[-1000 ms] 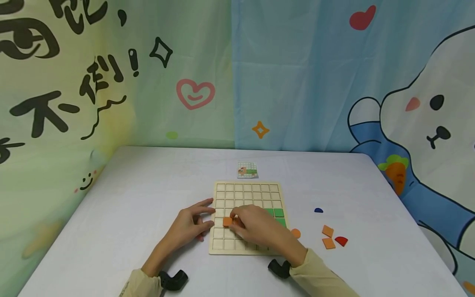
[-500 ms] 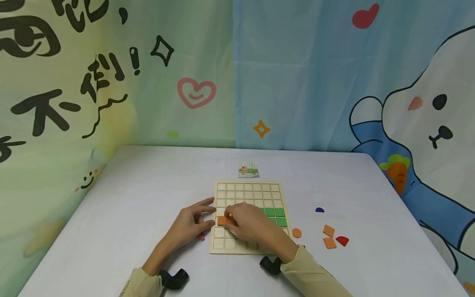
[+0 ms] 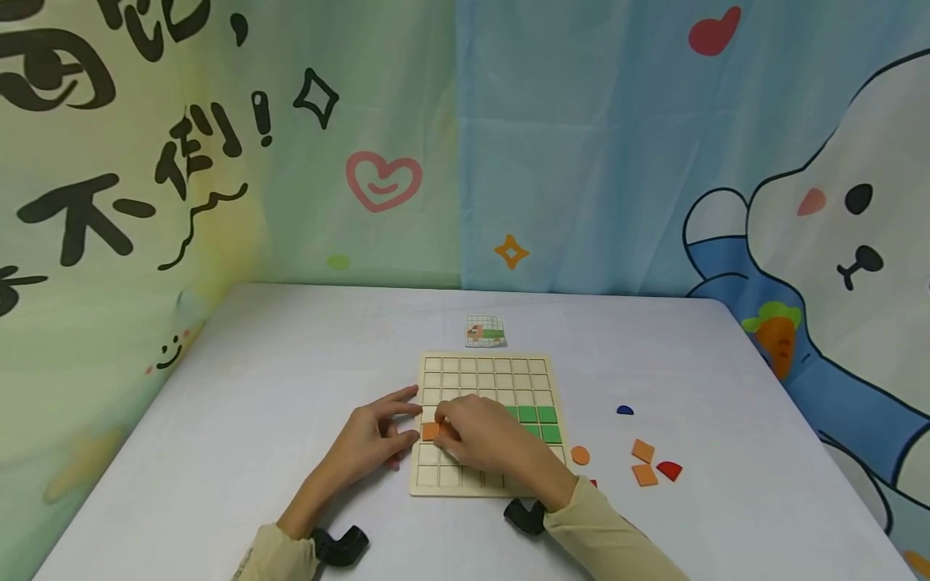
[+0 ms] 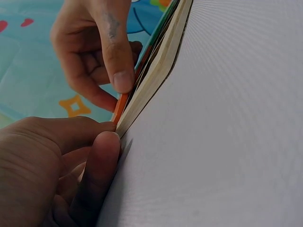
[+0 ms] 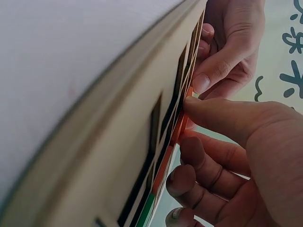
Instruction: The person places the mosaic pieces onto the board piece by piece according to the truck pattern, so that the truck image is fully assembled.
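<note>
In the head view, my left hand (image 3: 376, 432) lies along the left edge of the wooden grid board (image 3: 436, 476), its fingertips at the rim. Left wrist view: thumb and a finger meet the board's edge near an orange tile (image 4: 120, 108). My right hand (image 3: 487, 436) reaches over the board and pinches at orange square tiles (image 3: 430, 432) in a left-hand cell, thumb and index finger on them. Green tiles (image 3: 546, 415) fill cells on the right side. The right hand hides the middle of that row.
Right of the board lie an orange disc (image 3: 580, 455), loose orange squares (image 3: 644, 474), a red wedge (image 3: 669, 470) and a blue half-disc (image 3: 625, 410). A small printed pattern card (image 3: 484, 331) is behind the board. Both wrists carry black mounts (image 3: 340, 546).
My right hand has slid left along the row, and the orange tile has moved left with it to the board's left side. More green tiles show. The left hand stays in place.
</note>
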A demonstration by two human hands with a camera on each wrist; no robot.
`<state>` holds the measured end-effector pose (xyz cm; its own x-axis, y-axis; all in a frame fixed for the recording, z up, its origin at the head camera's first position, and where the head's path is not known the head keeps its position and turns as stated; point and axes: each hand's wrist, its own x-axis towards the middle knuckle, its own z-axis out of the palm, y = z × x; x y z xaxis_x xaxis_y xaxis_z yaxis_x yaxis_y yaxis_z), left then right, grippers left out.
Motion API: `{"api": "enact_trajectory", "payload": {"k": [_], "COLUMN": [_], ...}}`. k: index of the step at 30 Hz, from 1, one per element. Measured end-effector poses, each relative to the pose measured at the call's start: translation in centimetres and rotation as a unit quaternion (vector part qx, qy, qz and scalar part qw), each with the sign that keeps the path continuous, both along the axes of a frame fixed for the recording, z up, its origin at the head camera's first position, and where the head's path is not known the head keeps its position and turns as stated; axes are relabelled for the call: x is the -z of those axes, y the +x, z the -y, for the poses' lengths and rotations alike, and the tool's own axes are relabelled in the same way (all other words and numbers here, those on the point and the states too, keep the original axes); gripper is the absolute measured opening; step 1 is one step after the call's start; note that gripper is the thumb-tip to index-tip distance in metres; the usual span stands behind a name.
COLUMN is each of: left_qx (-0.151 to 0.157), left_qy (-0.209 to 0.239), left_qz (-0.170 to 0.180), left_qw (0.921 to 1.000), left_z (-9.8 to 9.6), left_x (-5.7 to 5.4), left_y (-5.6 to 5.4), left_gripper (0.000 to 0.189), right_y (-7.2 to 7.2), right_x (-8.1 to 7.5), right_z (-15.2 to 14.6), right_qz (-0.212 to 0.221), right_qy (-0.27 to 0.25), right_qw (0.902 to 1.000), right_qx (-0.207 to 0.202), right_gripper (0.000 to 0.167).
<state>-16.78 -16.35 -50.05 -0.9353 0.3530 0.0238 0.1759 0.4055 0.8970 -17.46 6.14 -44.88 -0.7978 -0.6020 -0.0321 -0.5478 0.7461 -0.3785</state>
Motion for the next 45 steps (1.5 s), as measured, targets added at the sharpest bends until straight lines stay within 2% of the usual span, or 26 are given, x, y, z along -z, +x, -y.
{"api": "enact_trajectory", "payload": {"k": [18,25,30,35,40,45], "left_qx": [0.005,0.006,0.003,-0.001,0.001,0.002], "left_qy": [0.004,0.010,0.010,0.008,0.010,0.010], "left_qz": [-0.001,0.004,0.008,0.008,0.007,0.007], "left_qw": [1.0000,0.9999,0.9999,0.9999,0.9999,0.9999], "left_z": [0.1,0.1,0.0,-0.1,-0.1,0.1], "left_x": [0.1,0.2,0.2,0.2,0.3,0.3], "left_y": [0.0,-0.1,-0.1,0.0,-0.1,-0.1], "left_gripper": [0.040,0.040,0.041,0.042,0.042,0.042], "right_y": [-0.2,0.4,1.2,1.8,2.5,3.4], "right_x": [0.2,-0.5,-1.2,-1.2,-1.1,-1.4], "right_z": [0.2,-0.3,-2.0,-4.7,-7.8,-10.7], "right_qz": [-0.008,-0.024,-0.026,-0.022,-0.024,-0.002], "right_qy": [0.005,0.007,-0.006,-0.008,-0.006,-0.014], "right_qw": [0.9999,0.9997,0.9997,0.9995,0.9983,0.9946], "right_qx": [-0.008,0.000,0.002,0.021,0.053,0.103], "right_gripper": [0.021,0.021,0.020,0.020,0.027,0.030]}}
